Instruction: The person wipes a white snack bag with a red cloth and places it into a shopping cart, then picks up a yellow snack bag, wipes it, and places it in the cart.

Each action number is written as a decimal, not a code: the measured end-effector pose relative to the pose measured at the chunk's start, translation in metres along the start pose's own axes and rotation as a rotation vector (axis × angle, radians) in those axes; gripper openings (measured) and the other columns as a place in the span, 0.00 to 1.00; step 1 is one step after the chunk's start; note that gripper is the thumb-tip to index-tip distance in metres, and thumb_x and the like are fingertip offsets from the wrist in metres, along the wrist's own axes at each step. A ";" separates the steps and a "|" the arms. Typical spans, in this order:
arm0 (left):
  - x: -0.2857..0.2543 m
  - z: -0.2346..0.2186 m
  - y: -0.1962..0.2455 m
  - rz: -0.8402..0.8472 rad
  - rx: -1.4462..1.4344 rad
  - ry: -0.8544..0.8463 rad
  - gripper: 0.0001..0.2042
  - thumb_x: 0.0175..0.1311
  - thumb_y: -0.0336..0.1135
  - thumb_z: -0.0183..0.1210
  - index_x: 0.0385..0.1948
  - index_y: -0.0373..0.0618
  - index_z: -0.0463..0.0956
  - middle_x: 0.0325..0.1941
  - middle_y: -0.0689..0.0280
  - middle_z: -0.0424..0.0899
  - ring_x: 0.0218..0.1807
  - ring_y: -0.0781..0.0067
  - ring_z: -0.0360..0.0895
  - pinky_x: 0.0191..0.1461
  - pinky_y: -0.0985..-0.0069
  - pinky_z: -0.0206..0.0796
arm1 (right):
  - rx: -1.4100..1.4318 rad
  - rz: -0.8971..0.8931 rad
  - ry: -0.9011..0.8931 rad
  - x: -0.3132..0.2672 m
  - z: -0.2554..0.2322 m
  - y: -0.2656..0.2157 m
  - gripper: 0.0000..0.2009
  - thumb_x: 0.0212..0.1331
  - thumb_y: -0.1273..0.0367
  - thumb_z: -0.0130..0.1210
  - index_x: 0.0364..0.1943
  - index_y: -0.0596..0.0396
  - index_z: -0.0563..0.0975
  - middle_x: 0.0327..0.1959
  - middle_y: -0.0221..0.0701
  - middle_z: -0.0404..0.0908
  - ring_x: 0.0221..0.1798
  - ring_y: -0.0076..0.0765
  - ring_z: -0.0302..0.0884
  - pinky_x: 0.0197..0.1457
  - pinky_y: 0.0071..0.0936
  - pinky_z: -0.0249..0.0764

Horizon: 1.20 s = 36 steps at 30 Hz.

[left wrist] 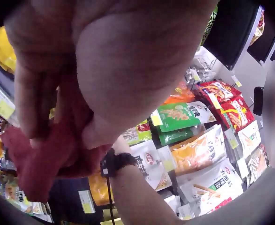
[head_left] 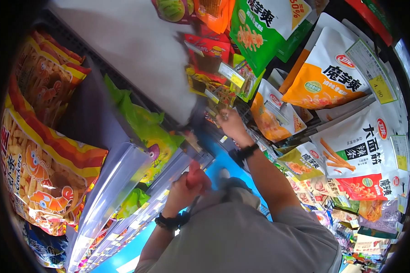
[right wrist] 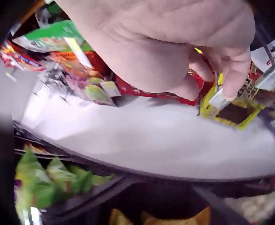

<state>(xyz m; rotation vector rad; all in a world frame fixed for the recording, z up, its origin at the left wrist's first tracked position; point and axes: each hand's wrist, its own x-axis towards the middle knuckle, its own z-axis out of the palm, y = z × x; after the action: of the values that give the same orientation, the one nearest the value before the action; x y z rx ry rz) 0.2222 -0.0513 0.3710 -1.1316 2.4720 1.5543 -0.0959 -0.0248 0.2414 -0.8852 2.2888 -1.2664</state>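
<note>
My left hand [head_left: 182, 193] grips a crumpled dark-pink cloth [left wrist: 57, 154], which hangs below the fingers in the left wrist view. My right hand [head_left: 234, 127] reaches to the hanging snack packets on the right. Its curled fingers hold a small white price tag holder [right wrist: 219, 99] at the end of a metal hook. Just behind that tag hangs a yellow-edged snack packet [right wrist: 236, 115]. A red packet [right wrist: 146, 89] lies beside the thumb, partly hidden by the hand.
White-and-orange snack bags [head_left: 325, 73] hang in rows on hooks to the right. Left of me, shrimp cracker bags [head_left: 45, 168] stand behind a clear plastic shelf guard [head_left: 109, 195]. Green bags [head_left: 146, 132] sit farther along it. A pale surface [right wrist: 128, 131] lies under the hanging packets.
</note>
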 end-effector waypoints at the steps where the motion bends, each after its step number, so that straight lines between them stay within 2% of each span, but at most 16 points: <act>1: -0.003 0.005 -0.014 0.003 0.027 0.008 0.21 0.63 0.36 0.71 0.55 0.36 0.80 0.47 0.48 0.91 0.51 0.46 0.91 0.57 0.59 0.81 | -0.061 0.009 0.112 0.019 0.010 0.006 0.20 0.70 0.62 0.63 0.54 0.69 0.83 0.54 0.59 0.87 0.61 0.61 0.86 0.69 0.48 0.78; 2: -0.005 0.007 -0.021 0.005 0.056 0.019 0.21 0.63 0.37 0.72 0.54 0.36 0.81 0.48 0.48 0.91 0.52 0.47 0.91 0.58 0.59 0.80 | -0.255 -0.051 -0.028 0.036 0.008 0.001 0.19 0.70 0.65 0.61 0.53 0.70 0.83 0.55 0.60 0.86 0.61 0.62 0.86 0.69 0.49 0.79; 3: -0.011 0.005 -0.014 0.037 0.102 0.044 0.21 0.62 0.38 0.72 0.53 0.35 0.81 0.45 0.47 0.91 0.49 0.44 0.90 0.55 0.58 0.80 | -0.448 -0.113 -0.169 0.052 0.006 -0.004 0.18 0.69 0.67 0.60 0.53 0.72 0.83 0.57 0.61 0.85 0.62 0.62 0.86 0.68 0.49 0.79; 6: -0.021 0.005 -0.011 0.025 0.100 0.042 0.21 0.61 0.39 0.73 0.51 0.35 0.81 0.42 0.46 0.91 0.47 0.42 0.90 0.52 0.57 0.80 | -0.522 0.044 -0.297 0.093 0.017 -0.008 0.24 0.64 0.75 0.55 0.64 0.73 0.75 0.74 0.64 0.71 0.65 0.68 0.83 0.68 0.51 0.81; 7: -0.026 0.003 -0.003 -0.031 0.081 0.031 0.20 0.62 0.37 0.74 0.51 0.36 0.81 0.42 0.49 0.92 0.46 0.49 0.92 0.51 0.59 0.81 | -0.443 0.102 -0.154 0.101 0.030 0.008 0.26 0.64 0.75 0.55 0.67 0.72 0.73 0.77 0.64 0.66 0.65 0.69 0.83 0.68 0.51 0.81; 10: -0.035 -0.005 0.005 -0.052 -0.044 0.037 0.17 0.63 0.32 0.73 0.51 0.37 0.81 0.43 0.54 0.93 0.47 0.58 0.92 0.53 0.63 0.81 | -0.391 0.171 -0.045 0.129 0.050 0.051 0.31 0.66 0.75 0.55 0.74 0.68 0.66 0.81 0.64 0.59 0.67 0.69 0.81 0.70 0.51 0.81; 12: -0.040 -0.008 0.008 -0.061 -0.128 0.037 0.16 0.64 0.29 0.73 0.51 0.37 0.82 0.43 0.57 0.93 0.47 0.64 0.92 0.54 0.65 0.81 | -0.506 0.118 -0.102 0.134 0.038 0.046 0.31 0.66 0.75 0.54 0.75 0.67 0.66 0.79 0.63 0.63 0.68 0.69 0.81 0.70 0.52 0.81; 13: -0.042 -0.010 0.010 -0.065 -0.172 0.037 0.15 0.65 0.28 0.73 0.51 0.38 0.82 0.44 0.59 0.93 0.47 0.67 0.92 0.55 0.67 0.81 | -0.524 0.117 -0.074 0.137 0.037 0.051 0.27 0.69 0.73 0.52 0.72 0.67 0.69 0.74 0.61 0.69 0.67 0.66 0.82 0.69 0.52 0.82; 16: -0.046 -0.019 0.021 -0.031 -0.214 0.032 0.16 0.65 0.27 0.72 0.53 0.38 0.82 0.43 0.61 0.93 0.46 0.68 0.90 0.55 0.68 0.80 | -0.573 0.105 0.022 0.155 0.044 0.077 0.20 0.76 0.69 0.46 0.65 0.65 0.77 0.60 0.55 0.87 0.62 0.59 0.87 0.65 0.51 0.84; 18: -0.050 -0.026 0.038 -0.058 -0.342 0.017 0.12 0.65 0.23 0.69 0.49 0.39 0.84 0.44 0.64 0.92 0.47 0.70 0.89 0.56 0.70 0.79 | -0.592 0.152 0.063 0.160 0.045 0.078 0.21 0.80 0.63 0.42 0.55 0.62 0.86 0.59 0.52 0.88 0.63 0.57 0.87 0.66 0.50 0.84; 21: -0.050 -0.028 0.036 -0.069 -0.468 -0.007 0.11 0.65 0.19 0.66 0.47 0.40 0.85 0.45 0.66 0.91 0.47 0.73 0.88 0.55 0.71 0.78 | -0.629 0.264 -0.046 0.166 0.043 0.079 0.26 0.82 0.56 0.39 0.52 0.59 0.88 0.59 0.50 0.89 0.63 0.56 0.88 0.67 0.49 0.83; 24: -0.050 -0.025 0.032 -0.100 -0.523 -0.022 0.12 0.64 0.19 0.67 0.49 0.39 0.85 0.47 0.66 0.91 0.48 0.74 0.88 0.56 0.71 0.78 | -0.587 0.239 -0.086 0.161 0.039 0.077 0.16 0.73 0.66 0.54 0.55 0.59 0.85 0.58 0.54 0.88 0.62 0.63 0.87 0.65 0.53 0.84; 28: -0.051 -0.013 0.004 -0.033 -0.527 -0.009 0.15 0.64 0.23 0.70 0.52 0.40 0.84 0.47 0.65 0.91 0.50 0.72 0.88 0.59 0.69 0.78 | -0.585 0.130 -0.135 0.152 0.037 0.064 0.13 0.71 0.66 0.57 0.52 0.54 0.88 0.55 0.53 0.89 0.60 0.61 0.87 0.65 0.51 0.84; 30: -0.048 -0.015 -0.005 -0.001 -0.404 -0.032 0.17 0.67 0.25 0.70 0.57 0.37 0.81 0.49 0.63 0.91 0.52 0.73 0.88 0.59 0.70 0.78 | -0.563 0.090 -0.134 0.148 0.038 0.062 0.12 0.70 0.67 0.58 0.51 0.51 0.89 0.53 0.52 0.89 0.60 0.61 0.87 0.64 0.50 0.83; 33: -0.047 -0.017 -0.005 0.030 -0.348 -0.041 0.20 0.68 0.25 0.71 0.60 0.36 0.80 0.50 0.62 0.91 0.53 0.73 0.88 0.60 0.69 0.79 | -0.611 0.003 -0.210 0.140 0.030 0.047 0.12 0.69 0.67 0.58 0.50 0.50 0.89 0.53 0.50 0.90 0.59 0.61 0.87 0.63 0.50 0.83; 36: -0.048 -0.020 0.001 0.016 -0.338 -0.048 0.21 0.68 0.25 0.71 0.61 0.35 0.79 0.50 0.62 0.91 0.54 0.73 0.87 0.60 0.69 0.79 | -0.616 0.043 -0.211 0.147 0.042 0.063 0.11 0.67 0.66 0.61 0.47 0.50 0.90 0.53 0.48 0.90 0.58 0.60 0.88 0.63 0.51 0.83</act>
<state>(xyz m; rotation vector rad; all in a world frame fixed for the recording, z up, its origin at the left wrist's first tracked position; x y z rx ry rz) 0.2642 -0.0404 0.3993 -1.0938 2.2492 2.0338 -0.1998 -0.1257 0.1623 -1.0891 2.5309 -0.4062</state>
